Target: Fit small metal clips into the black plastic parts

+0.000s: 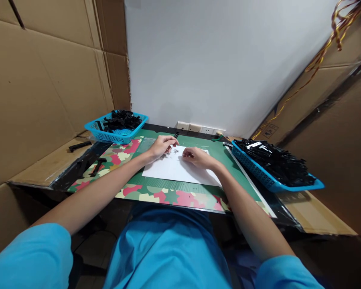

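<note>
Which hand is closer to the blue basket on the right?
Right. The right hand rests on the white paper, left of the basket; the left hand lies farther left, beyond the right hand.

Table point(66, 179) with green mat point(237, 176), white sheet point(174, 170), left basket point(108, 137), right basket point(258, 173).

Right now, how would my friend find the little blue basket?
Start at the green mat under the white sheet. Go to its far left corner, by the cardboard wall: the little blue basket sits there. Unlike the longer, fuller basket on the right, it holds a small heap of black parts.
</note>
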### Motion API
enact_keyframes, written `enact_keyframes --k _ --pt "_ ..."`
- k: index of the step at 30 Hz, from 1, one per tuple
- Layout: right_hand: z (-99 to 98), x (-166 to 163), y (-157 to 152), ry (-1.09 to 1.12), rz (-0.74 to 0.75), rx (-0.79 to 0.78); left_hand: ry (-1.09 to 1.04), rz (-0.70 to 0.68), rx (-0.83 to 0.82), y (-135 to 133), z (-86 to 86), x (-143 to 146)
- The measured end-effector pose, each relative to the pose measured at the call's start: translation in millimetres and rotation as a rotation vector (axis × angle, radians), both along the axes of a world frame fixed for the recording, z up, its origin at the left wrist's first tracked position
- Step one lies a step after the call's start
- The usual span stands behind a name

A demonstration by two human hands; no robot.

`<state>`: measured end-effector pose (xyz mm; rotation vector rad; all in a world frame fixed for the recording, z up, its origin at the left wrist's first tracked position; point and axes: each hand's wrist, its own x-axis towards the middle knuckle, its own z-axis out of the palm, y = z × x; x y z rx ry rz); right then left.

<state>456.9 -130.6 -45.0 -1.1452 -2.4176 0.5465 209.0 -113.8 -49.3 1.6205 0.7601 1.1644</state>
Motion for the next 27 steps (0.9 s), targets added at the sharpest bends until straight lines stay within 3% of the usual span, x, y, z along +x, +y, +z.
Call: enact_keyframes --k 6,13,27 --pt "15.4 -5.6 -8.6 0.417 0.027 -0.090 0.126 0.000 0.099 -2.5 -1.1 -1.2" --pt "10.5 -21.2 -10.1 0.723 0.013 -0.169 0.175 -0.025 0.290 -14.8 -0.3 9.9" --pt "17.9 -16.2 -16.3 0.540 -0.036 -0.053 0.272 0.078 0.377 -22.4 1.9 11.5"
